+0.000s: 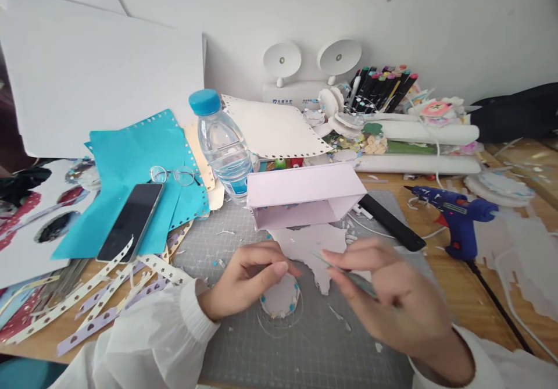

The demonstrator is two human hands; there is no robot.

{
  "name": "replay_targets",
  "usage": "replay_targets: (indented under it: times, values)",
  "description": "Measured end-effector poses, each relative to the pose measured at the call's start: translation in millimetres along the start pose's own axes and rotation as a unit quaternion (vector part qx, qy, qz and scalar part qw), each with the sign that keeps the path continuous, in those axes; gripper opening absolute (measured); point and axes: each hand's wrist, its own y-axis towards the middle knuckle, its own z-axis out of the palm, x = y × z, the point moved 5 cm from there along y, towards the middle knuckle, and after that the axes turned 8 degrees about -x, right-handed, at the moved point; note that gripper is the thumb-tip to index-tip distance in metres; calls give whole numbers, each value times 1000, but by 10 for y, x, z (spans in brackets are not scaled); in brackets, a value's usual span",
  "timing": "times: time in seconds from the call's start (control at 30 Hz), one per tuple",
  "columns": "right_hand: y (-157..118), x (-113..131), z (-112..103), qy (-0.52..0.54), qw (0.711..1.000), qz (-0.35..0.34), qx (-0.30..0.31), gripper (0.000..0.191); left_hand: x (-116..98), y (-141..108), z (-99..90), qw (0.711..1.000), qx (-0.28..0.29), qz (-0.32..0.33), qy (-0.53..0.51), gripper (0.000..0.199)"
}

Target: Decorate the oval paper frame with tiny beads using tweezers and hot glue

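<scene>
Just left of the middle, my left hand [253, 278] has its fingers curled over the top edge of a small round white disc [280, 297]. Blue stars and small pale pieces run round the disc's rim, and fine clear thread loops lie beside it. To the right, my right hand [392, 290] is closed in a pinch on slim greyish-green tweezers [360, 282], whose tips point left; motion smears hand and tool. Beyond both hands lies a torn white sheet [309, 246]. Behind it a pale lilac open-fronted paper box [305, 188] rests on its side.
A grey cutting mat [257, 354] lies under the work. Left are a water bottle [224, 145], a phone [131, 221], glasses [174, 175] and punched paper strips [100, 296]. A blue glue gun [460, 214] with its cable and a black bar [390, 221] are right; markers [383, 89] stand behind.
</scene>
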Motion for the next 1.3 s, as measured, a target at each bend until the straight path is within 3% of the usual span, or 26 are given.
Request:
replay_targets:
  times: [0.1, 0.17, 0.3, 0.4, 0.5, 0.57, 0.67, 0.77, 0.93, 1.1, 1.2, 1.3]
  values:
    - [-5, 202, 184, -63, 981, -170, 70, 28, 5, -9, -1, 1000, -1, -4, -24, 45]
    - [-34, 292, 284, -72, 962, -251, 81, 24, 38, -20, -5, 999, -3, -14, -52, 51]
    - [-35, 371, 423, -116, 940, -310, 88, 24, 172, -51, -15, 990, -23, -89, -108, 51]
    - [-8, 376, 473, -139, 943, -287, 99, 21, 214, -72, -6, 978, -41, -134, -153, 50]
    - [-16, 341, 464, -122, 963, -223, 94, 9, 197, -69, 2, 972, -53, -142, -181, 50]
    - [-64, 318, 435, -113, 972, -186, 86, 11, 190, -53, -8, 972, -55, -135, -187, 47]
    - [-205, 333, 409, -111, 970, -192, 102, 9, 206, -15, -69, 972, -84, -113, -187, 43]
    - [-385, 338, 449, -138, 950, -221, 174, 9, 245, 1, -106, 971, -106, -112, -184, 43]
    - [-565, 295, 438, -153, 929, -244, 234, 3, 266, -38, -59, 980, -69, -127, -135, 47]
    - [-470, 255, 315, -132, 945, -162, 250, 5, 262, -59, -34, 989, -36, -120, -73, 52]
    - [-376, 284, 190, -78, 961, -113, 242, 9, 274, -57, -30, 991, -30, -116, -57, 52]
    - [-331, 242, -100, -92, 982, -89, 140, 20, 267, -55, -28, 992, -27, -106, -57, 52]
